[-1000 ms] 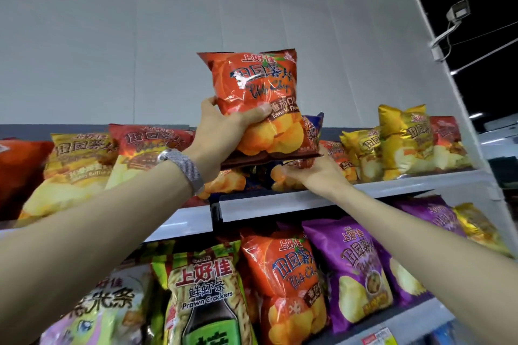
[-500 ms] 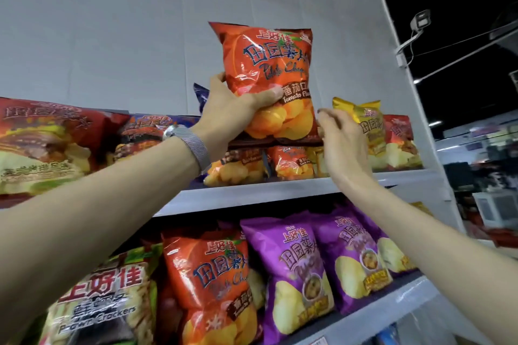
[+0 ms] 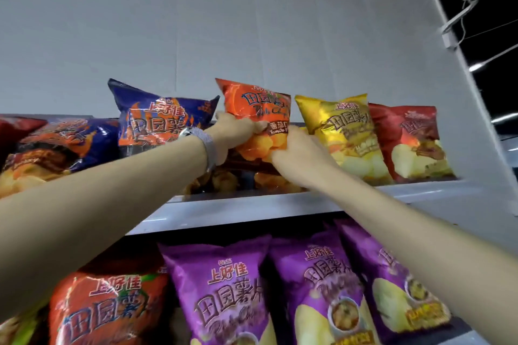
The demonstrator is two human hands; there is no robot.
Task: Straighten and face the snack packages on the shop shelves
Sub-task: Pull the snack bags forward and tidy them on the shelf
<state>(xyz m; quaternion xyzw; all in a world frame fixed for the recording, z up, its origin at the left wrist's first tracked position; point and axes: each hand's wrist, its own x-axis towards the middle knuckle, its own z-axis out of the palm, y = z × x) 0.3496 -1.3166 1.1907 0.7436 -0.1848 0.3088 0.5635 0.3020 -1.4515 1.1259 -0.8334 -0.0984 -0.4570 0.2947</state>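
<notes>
Top shelf (image 3: 252, 206) carries a row of crisp bags standing along it: blue bag (image 3: 157, 117) toward the left, yellow bag (image 3: 342, 131) and red bag (image 3: 412, 137) toward the right end, all with their printed fronts outward. More bags (image 3: 224, 179) lie low at the front edge, partly hidden by the arms. Lower shelf (image 3: 473, 336) holds two purple bags (image 3: 229, 288), side by side and upright, with a lower orange bag (image 3: 106, 305) to their left.

Both arms reach up to the orange bag (image 3: 260, 106), which sits in the gap between the blue and yellow bags, above the low bags at the front edge. Whether it touches them cannot be told.

Left hand (image 3: 238, 131), wristband (image 3: 206, 143) on its wrist, grips the bag's left side, thumb laid across the front. Right hand (image 3: 294, 154) holds the lower right corner, back of the hand toward the camera, fingers curled at the bag's edge and mostly hidden.

Orange bag stands roughly upright, long axis vertical, front facing out over the front edge. Its top seam slopes down to the right. Its right side is just beside the yellow bag.
</notes>
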